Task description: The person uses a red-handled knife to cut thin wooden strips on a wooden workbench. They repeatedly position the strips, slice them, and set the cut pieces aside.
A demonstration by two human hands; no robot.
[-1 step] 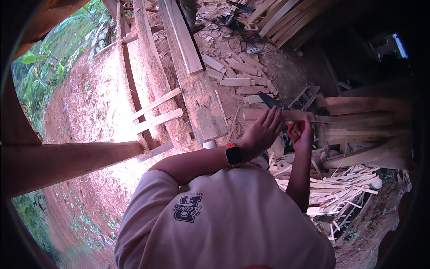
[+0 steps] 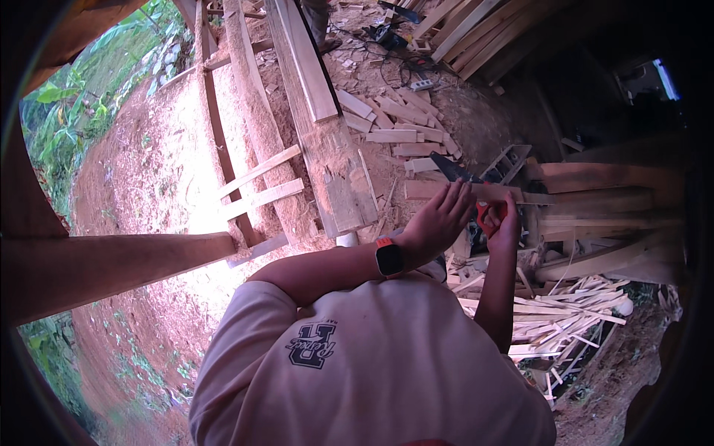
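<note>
My left hand (image 2: 444, 214) lies on a narrow wooden board (image 2: 422, 191), its fingers stretched out together and pointing away from me. A watch with an orange strap is on that wrist. My right hand (image 2: 507, 223) is closed round the red handle (image 2: 487, 217) of a handsaw. Beyond the board the saw's dark blade (image 2: 448, 168) points away and to the left. Part of the blade is hidden behind the board and my left fingers. A fingertip of my right hand reaches up to the board's near edge.
A long, sawdust-covered workbench (image 2: 335, 163) runs away on the left, with two short slats (image 2: 260, 198) beside it. Cut boards (image 2: 401, 123) lie on the ground ahead. Stacked planks (image 2: 595, 197) stand to the right, above a heap of offcuts (image 2: 565, 316). Someone's leg (image 2: 316, 22) shows far ahead.
</note>
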